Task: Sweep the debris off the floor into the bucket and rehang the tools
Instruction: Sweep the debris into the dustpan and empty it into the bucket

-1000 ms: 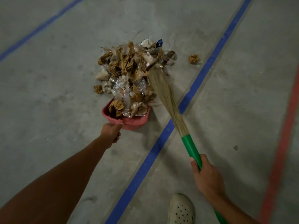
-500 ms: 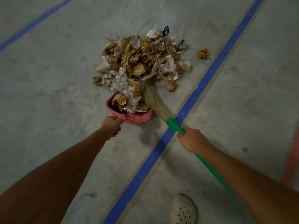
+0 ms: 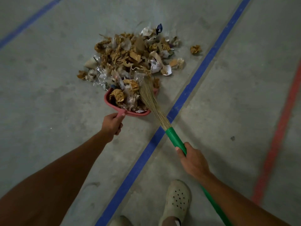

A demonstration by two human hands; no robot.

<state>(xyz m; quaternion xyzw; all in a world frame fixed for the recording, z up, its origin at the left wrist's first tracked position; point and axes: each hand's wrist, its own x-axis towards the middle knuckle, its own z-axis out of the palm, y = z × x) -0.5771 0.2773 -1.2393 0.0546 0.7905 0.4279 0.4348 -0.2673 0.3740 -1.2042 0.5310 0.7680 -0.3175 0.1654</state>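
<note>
Red dustpan (image 3: 107, 104): we are brushing debris (image 3: 130, 54) into it.
Our left hand (image 3: 112, 123) is gripping its handle, our right hand (image 3: 193, 160) the broom (image 3: 174, 137); with most debris lying just beyond both, short strokes and a flat lip seem wisest.

Open concrete floor (image 3: 48, 82) surrounds a red dustpan (image 3: 106, 101) on most sides; a debris pile (image 3: 130, 57) blocks its far side.

Beyond the dustpan's mouth, crumpled paper and plastic cover the floor and spill into the pan, filling it. Across the dustpan's right edge lie the bristles of a broom (image 3: 175, 139), its green handle slanting toward the near right, gripped by the right hand (image 3: 193, 162). At the dustpan's near edge, the left hand (image 3: 112, 123) grips its handle. Left of the dustpan, the floor is open. Far right of it, one crumpled scrap (image 3: 196, 49) lies apart from the pile. Nearer than the dustpan, floor shows between the arms, down to a pale shoe (image 3: 177, 198).
</note>
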